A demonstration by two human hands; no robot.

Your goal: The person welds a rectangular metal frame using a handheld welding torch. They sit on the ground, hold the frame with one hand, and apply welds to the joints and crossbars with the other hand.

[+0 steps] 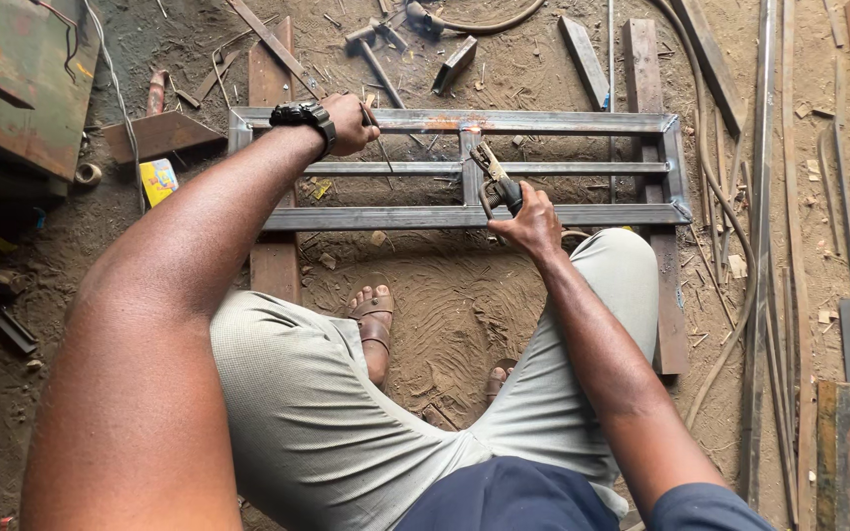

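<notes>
A rectangular steel frame [563, 122] of square tubes lies on wooden planks over the dirt floor. My left hand [351, 123], with a black watch on the wrist, rests on the frame's far rail and pinches a thin rod. My right hand [533, 224] grips a clamp-type electrode holder [493, 177] with a dark handle. Its jaws point at the frame's short upright middle bar [468, 167]. I squat, knees spread, sandalled feet on the ground below the frame.
A hammer [371, 51] and metal offcuts lie beyond the frame. Long steel strips and bars [769, 246] line the right side, with a cable [730, 324] curving by. A rusty metal box [22, 88] stands at upper left, a small yellow packet [157, 180] near it.
</notes>
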